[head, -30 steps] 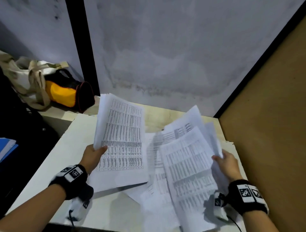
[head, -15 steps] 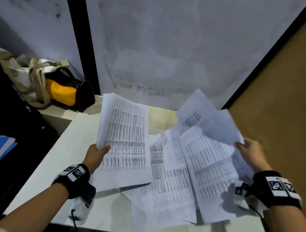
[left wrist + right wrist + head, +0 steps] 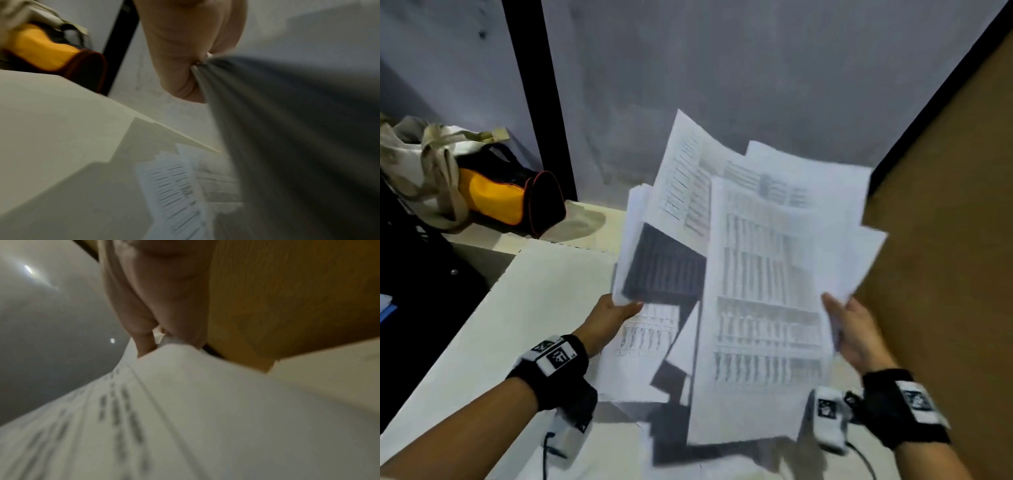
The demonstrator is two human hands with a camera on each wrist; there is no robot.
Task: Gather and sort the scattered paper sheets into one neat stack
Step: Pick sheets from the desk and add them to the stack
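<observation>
While both hands are up off the counter, view by view:

head / left hand (image 3: 607,317): thumb over, fingers under the near-left corner of its bundle (image 3: 635,240); held near upright, probably so edges can be squared.
head / right hand (image 3: 858,334): gripping the right edge of a fanned batch (image 3: 767,291); it overlaps the left bundle, looks like a merge in progress.
head / counter (image 3: 544,291): loose sheets (image 3: 650,330) lie flat beneath the raised paper, not yet gathered.
head / count: 2 hands, 2 held groups; fanned batch shows at least 3 offset sheets; loose ones at least 2, exact number unclear.
head / bystanders: 1 yellow-black bag (image 3: 500,195), 1 beige tote (image 3: 424,164), well apart at far left.

left wrist / grip: thumb and fingers (image 3: 176,53) pinch many sheet edges together; blurred, uncountable.
left wrist / below: 1 printed sheet (image 3: 174,191) clearly visible on the counter, another partly under it.

right wrist / grip: fingers (image 3: 131,309) closed on the paper's edge; 2 sheets distinguishable.
right wrist / backdrop: brown panel (image 3: 287,296) just behind.
</observation>
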